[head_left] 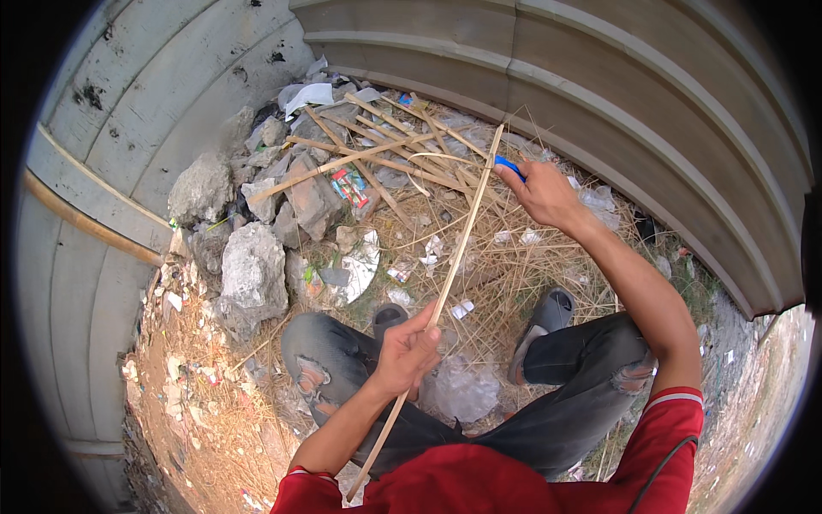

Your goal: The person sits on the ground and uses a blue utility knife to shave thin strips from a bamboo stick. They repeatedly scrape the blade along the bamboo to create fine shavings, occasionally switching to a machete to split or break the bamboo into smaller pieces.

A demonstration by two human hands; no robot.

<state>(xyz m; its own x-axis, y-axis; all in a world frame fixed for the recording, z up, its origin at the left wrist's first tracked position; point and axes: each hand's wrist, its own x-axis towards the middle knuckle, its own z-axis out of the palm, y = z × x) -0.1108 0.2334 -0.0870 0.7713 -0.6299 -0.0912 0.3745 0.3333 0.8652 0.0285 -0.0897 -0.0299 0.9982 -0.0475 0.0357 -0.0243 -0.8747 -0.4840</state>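
A long, thin bamboo strip (463, 242) slants from near my lap up toward the far metal wall. Around its lower half, the fingers of my left hand (406, 351) are closed, thumb on top. My right hand (546, 195) grips a blue-handled knife (509, 164) against the strip close to its far end; the blade cannot be made out. Thin curled shavings (419, 158) show just left of that end. Beyond the hands lies a loose pile of bamboo strips (368, 154), crossing one another on the ground.
Grey broken rocks (254, 267) are heaped at the left. Corrugated metal sheets (599, 73) stand along the far and right sides, pale panels (171, 94) at the left. Straw, scraps and a plastic bag (461, 387) litter the ground between my sandalled feet (550, 313).
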